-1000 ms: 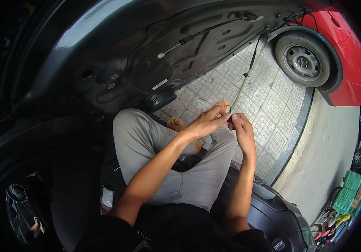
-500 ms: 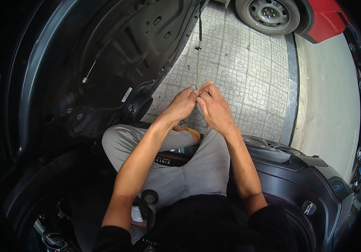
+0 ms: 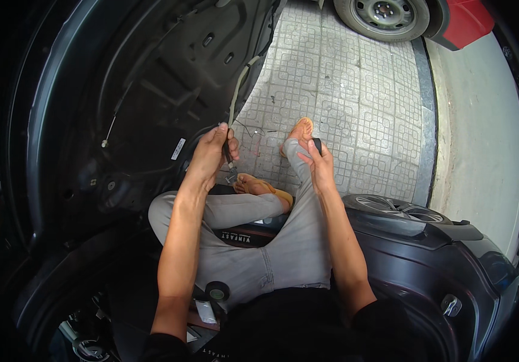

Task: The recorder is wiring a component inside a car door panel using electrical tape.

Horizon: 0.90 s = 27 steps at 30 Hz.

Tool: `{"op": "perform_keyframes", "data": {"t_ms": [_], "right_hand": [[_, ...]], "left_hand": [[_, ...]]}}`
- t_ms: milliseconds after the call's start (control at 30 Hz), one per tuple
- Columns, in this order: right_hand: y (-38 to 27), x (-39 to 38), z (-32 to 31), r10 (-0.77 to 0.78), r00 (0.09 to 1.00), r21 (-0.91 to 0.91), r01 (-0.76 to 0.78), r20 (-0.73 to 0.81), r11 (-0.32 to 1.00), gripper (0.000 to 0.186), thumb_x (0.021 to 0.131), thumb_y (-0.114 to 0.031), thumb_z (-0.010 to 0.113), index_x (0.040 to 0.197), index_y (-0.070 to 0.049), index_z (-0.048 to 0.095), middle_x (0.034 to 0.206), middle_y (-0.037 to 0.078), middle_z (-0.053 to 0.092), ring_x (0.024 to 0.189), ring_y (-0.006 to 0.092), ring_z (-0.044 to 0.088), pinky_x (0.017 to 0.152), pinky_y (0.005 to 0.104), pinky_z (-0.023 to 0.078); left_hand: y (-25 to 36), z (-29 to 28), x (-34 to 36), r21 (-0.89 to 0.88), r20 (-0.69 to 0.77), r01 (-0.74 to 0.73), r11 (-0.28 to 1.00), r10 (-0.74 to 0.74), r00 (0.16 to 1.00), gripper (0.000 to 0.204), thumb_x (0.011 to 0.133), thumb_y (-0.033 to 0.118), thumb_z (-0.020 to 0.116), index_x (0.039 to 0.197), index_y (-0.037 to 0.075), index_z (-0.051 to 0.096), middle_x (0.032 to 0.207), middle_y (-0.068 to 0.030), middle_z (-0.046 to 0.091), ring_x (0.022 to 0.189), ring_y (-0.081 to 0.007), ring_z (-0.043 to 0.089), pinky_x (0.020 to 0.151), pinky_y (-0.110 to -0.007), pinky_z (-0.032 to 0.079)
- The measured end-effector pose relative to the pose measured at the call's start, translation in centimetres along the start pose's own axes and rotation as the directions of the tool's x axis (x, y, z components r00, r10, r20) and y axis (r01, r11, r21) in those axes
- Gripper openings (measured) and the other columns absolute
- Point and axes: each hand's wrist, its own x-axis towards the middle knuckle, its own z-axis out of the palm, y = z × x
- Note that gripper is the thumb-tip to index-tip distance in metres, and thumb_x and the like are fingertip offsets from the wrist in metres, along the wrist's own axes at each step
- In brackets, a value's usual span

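My left hand [image 3: 212, 149] grips a thin cable [image 3: 230, 158] that hangs down from the bare inner side of an open dark car door [image 3: 150, 96]; a small metal end dangles below the fist. My right hand [image 3: 318, 161] is closed around a small black object [image 3: 317, 145], held apart from the left hand above my knee. Both forearms reach forward over my grey trousers [image 3: 283, 247]. My feet in orange sandals [image 3: 301, 128] rest on the patterned paving.
A roll of black tape [image 3: 217, 291] lies by my left hip. A dark car body panel [image 3: 428, 241] lies to the right. A wheel [image 3: 384, 15] of a red car stands at the top, beside a concrete strip [image 3: 483, 133].
My hands, joined together on the cable before, have separated; the right hand now holds the black object off to the right. The view has swung down and left.
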Motion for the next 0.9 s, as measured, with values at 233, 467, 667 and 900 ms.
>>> {"op": "perform_keyframes", "data": {"t_ms": [233,467,667,900], "right_hand": [[8.6,9.0,8.0,0.037,0.985,-0.214,0.000,0.170,0.977,0.034,0.105,-0.029,0.066,0.129,-0.006,0.073,0.124,0.005,0.070,0.114,0.0175,0.065,0.093,0.0310,0.052],[5.6,4.7,7.3,0.284,0.668,-0.324,-0.067,0.687,0.944,0.032,0.100,-0.013,0.066,0.127,0.003,0.072,0.114,0.008,0.074,0.104,0.0179,0.069,0.097,0.0299,0.051],[4.7,-2.5,5.7,0.084,0.831,-0.305,0.106,0.550,0.947,0.017,0.098,-0.013,0.075,0.109,0.001,0.075,0.099,-0.001,0.068,0.090,0.0083,0.061,0.079,0.0238,0.049],[-2.1,-11.0,6.8,0.021,0.897,-0.282,0.116,0.441,0.953,0.019,0.096,-0.012,0.077,0.108,0.002,0.076,0.105,0.001,0.064,0.094,0.0099,0.064,0.081,0.0247,0.052]], "left_hand": [[2.6,1.5,-2.3,-0.160,-0.006,0.076,0.984,-0.078,0.997,0.034,0.115,0.037,0.047,0.093,0.012,0.053,0.072,0.0035,0.044,0.064,-0.0105,0.047,0.066,-0.031,0.049],[3.7,-0.5,-1.5,-0.228,-0.053,0.038,0.973,-0.052,0.997,0.034,0.116,0.036,0.044,0.097,0.011,0.055,0.073,0.0048,0.043,0.065,-0.0091,0.046,0.065,-0.029,0.047],[3.5,0.3,-1.3,-0.267,0.078,0.022,0.964,-0.002,0.997,0.032,0.114,0.039,0.049,0.100,0.011,0.057,0.076,0.0047,0.050,0.066,-0.0080,0.050,0.067,-0.029,0.049],[-0.5,2.7,-6.6,0.857,-0.195,-0.292,0.425,0.791,0.580,0.052,0.094,0.018,0.074,0.141,0.001,0.057,0.140,-0.0203,0.054,0.124,-0.0352,0.054,0.109,-0.045,0.042]]}}
